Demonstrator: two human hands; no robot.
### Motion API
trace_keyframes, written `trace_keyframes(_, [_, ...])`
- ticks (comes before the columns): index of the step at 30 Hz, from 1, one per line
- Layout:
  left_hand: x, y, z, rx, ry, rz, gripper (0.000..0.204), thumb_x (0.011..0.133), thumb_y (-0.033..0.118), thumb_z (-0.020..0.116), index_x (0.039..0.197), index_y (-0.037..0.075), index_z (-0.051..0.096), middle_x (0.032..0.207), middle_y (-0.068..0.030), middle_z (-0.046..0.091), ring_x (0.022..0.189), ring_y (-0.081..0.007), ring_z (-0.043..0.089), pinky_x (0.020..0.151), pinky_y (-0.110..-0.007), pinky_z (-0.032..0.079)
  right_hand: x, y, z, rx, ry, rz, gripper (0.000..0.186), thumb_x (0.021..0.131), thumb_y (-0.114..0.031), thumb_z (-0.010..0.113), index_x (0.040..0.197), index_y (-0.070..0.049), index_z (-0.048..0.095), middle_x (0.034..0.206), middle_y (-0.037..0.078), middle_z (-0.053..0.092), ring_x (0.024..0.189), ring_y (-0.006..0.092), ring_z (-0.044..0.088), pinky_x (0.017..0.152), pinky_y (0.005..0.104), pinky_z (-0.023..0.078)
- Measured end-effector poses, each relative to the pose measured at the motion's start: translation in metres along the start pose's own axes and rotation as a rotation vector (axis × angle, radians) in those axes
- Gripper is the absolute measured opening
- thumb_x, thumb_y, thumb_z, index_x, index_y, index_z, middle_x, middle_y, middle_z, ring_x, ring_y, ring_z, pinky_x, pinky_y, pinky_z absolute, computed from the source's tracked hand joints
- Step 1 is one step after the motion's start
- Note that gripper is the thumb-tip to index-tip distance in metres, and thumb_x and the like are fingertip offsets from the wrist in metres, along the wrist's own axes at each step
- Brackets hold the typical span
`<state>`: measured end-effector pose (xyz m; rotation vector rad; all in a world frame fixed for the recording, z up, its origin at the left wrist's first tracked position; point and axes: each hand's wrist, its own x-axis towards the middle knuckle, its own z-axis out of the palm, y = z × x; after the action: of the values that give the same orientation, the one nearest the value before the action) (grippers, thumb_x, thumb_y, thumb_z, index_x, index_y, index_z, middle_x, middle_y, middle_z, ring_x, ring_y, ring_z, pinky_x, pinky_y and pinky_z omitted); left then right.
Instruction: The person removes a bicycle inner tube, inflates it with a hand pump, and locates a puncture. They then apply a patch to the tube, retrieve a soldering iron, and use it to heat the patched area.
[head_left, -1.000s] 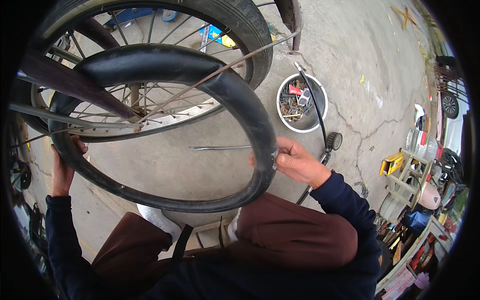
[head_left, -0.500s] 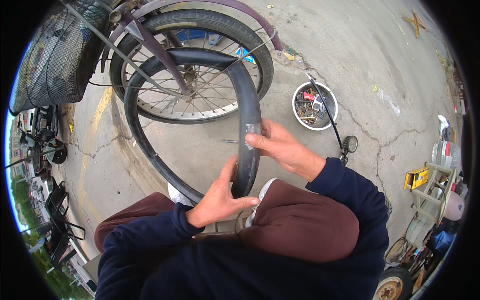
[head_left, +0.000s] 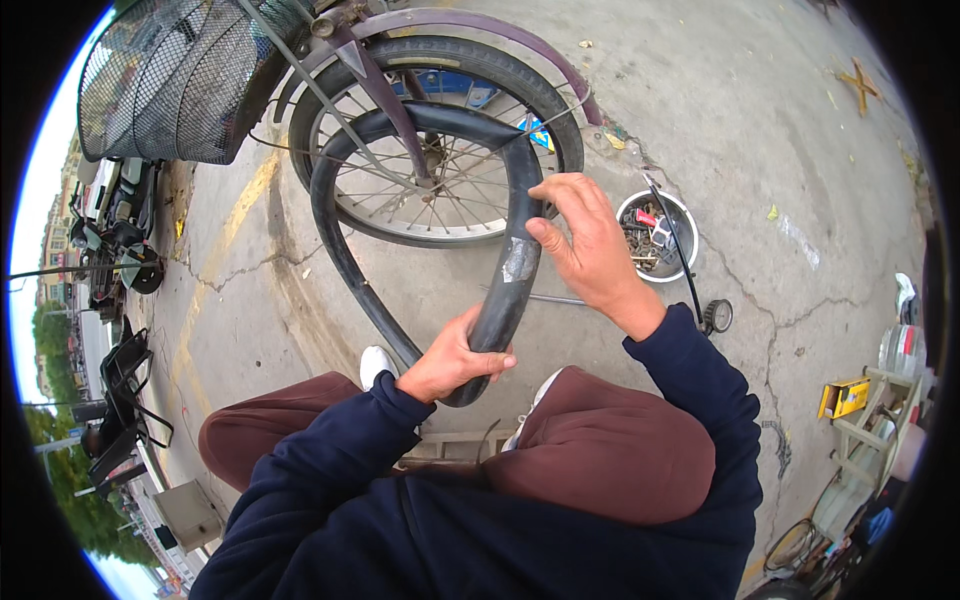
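Note:
A black, inflated inner tube (head_left: 520,188) loops in front of a bicycle's front wheel (head_left: 570,125), its far part running behind the purple fork. My left hand (head_left: 448,360) is wrapped round the near end of the tube, thumb across the top. A grey, scuffed patch (head_left: 519,260) shows on the tube's right side, above that hand. My right hand (head_left: 592,248) is beside the tube, thumb and fingers apart, its fingertips close to the rubber; whether they touch I cannot tell. A thin metal rod (head_left: 545,298) lies on the ground below the right hand.
A white bowl (head_left: 688,215) of small metal parts stands to the right, with a black hose and round gauge (head_left: 718,315) by it. Far left hangs a wire basket (head_left: 180,85). A yellow box (head_left: 845,397) and wooden stool (head_left: 868,425) are at the right.
My right hand has come off the grey patch and moved up, fingers spreading. My left hand has closed round the tube's near end. The whole view has shifted.

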<state>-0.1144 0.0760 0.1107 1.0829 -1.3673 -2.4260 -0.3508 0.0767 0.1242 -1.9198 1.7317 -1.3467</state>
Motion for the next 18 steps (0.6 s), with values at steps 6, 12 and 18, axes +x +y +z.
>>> trace_keyframes(6, [0.000,-0.028,-0.016,0.074,-0.055,0.214,0.055,0.089,0.007,0.064,0.138,0.003,0.038,0.126,-0.0095,0.050,0.114,-0.0159,0.051,0.084,-0.030,0.050,-0.013,-0.053,0.043,-0.085,-0.264,-0.605,0.059,0.079,-0.052,0.063,0.114,-0.005,0.064,0.124,0.010,0.059,0.127,0.0247,0.049,0.112,0.0520,0.029])
trace_keyframes(12, [0.002,-0.016,-0.013,0.124,-0.063,-0.014,0.039,0.081,0.005,0.072,0.114,0.001,0.052,0.089,-0.0055,0.060,0.076,-0.0127,0.060,0.065,-0.027,0.048,0.001,-0.033,0.038,-0.071,-0.215,-0.546,0.062,0.082,-0.055,0.059,0.113,-0.002,0.066,0.119,0.010,0.064,0.125,0.0254,0.052,0.112,0.0517,0.028])
trace_keyframes(18, [0.006,-0.006,-0.002,0.073,-0.045,-0.056,0.036,0.077,0.008,0.078,0.102,0.004,0.052,0.078,-0.0038,0.058,0.065,-0.0126,0.057,0.061,-0.026,0.047,0.009,-0.021,0.032,-0.108,-0.180,-0.481,0.062,0.082,-0.056,0.059,0.111,-0.002,0.068,0.120,0.010,0.064,0.127,0.0263,0.049,0.112,0.0535,0.026])
